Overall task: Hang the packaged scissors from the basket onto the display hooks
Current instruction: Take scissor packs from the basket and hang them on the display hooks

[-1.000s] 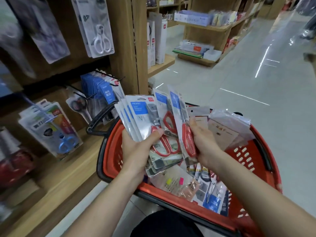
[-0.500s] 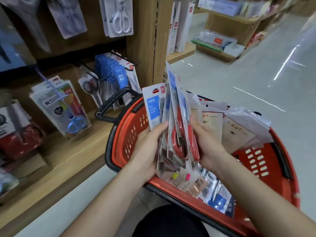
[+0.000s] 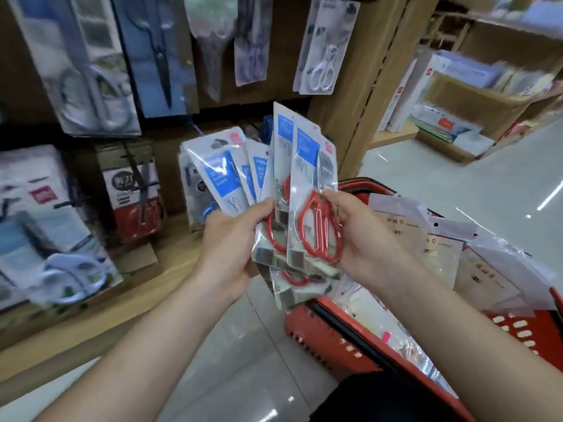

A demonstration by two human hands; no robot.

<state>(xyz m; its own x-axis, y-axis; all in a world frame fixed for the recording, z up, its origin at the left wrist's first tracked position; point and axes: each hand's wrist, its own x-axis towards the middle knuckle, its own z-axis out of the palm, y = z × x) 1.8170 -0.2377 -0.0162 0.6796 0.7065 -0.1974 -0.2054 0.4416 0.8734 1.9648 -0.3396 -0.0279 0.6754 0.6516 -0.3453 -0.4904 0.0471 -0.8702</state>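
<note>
Fanning packaged scissors [image 3: 222, 178] just above the basket [image 3: 329, 333]: fingers of the left hand [image 3: 231, 239] curl round the stack; the right hand [image 3: 362, 236] pinches the front packet [image 3: 306, 166], presumably freeing it for hanging.

I saw the person's two bare hands on my feed, the left hand [image 3: 231, 236] and the right hand [image 3: 362, 236], each joined to a bare forearm. The left forearm [image 3: 146, 345] filled the lower left of the view and the right forearm [image 3: 457, 324] the lower right, both uncovered as far as the frame's edge let me see. The fingers and thumbs looked plain, and I could not make out the nails. Between the forearms, at the bottom edge, sat a rounded patch of black fabric [image 3: 380, 397], plain and dark. I could not tell which garment it belonged to.
</note>
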